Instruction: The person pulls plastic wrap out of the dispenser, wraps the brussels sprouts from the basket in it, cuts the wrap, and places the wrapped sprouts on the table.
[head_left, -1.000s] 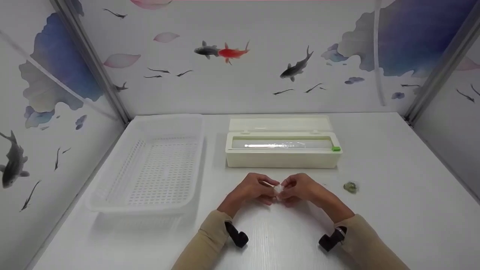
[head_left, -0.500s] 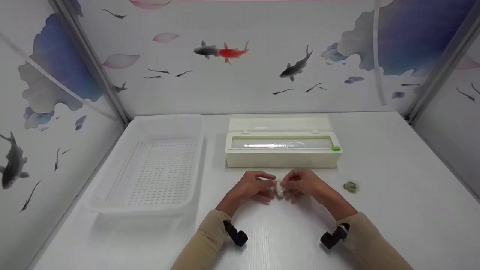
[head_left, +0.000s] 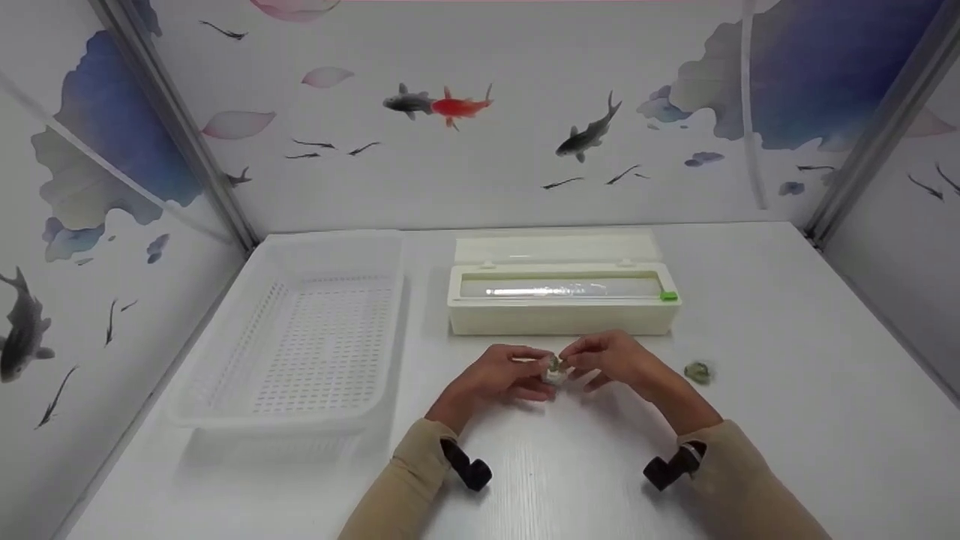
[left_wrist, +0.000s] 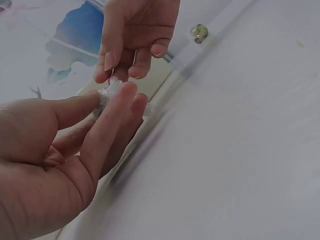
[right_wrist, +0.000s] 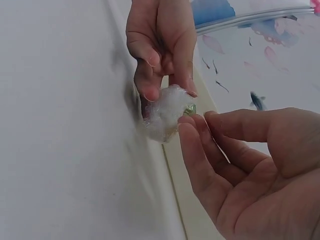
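Note:
A small green piece wrapped in crumpled clear cling film (head_left: 553,367) is between the two hands, just in front of a cream cling film dispenser (head_left: 562,319). My left hand (head_left: 504,373) holds this bundle between thumb and fingers. On its other side my right hand (head_left: 611,360) pinches at the film with its fingertips. A bit of green shows through the wrapped bundle (right_wrist: 170,114) in the right wrist view. The left hand's fingers (left_wrist: 107,135) hide part of it in the left wrist view.
Another small green wrapped piece (head_left: 698,372) lies on the white table to the right. A white perforated basket (head_left: 285,420) stands at the left. The dispenser's lid (head_left: 555,246) is up, with a green slider (head_left: 668,297) at its right end. Printed panels surround the table.
The right hand has shifted slightly up and away from the left hand. The bundle has turned, and green now shows where only whitish film was visible before.

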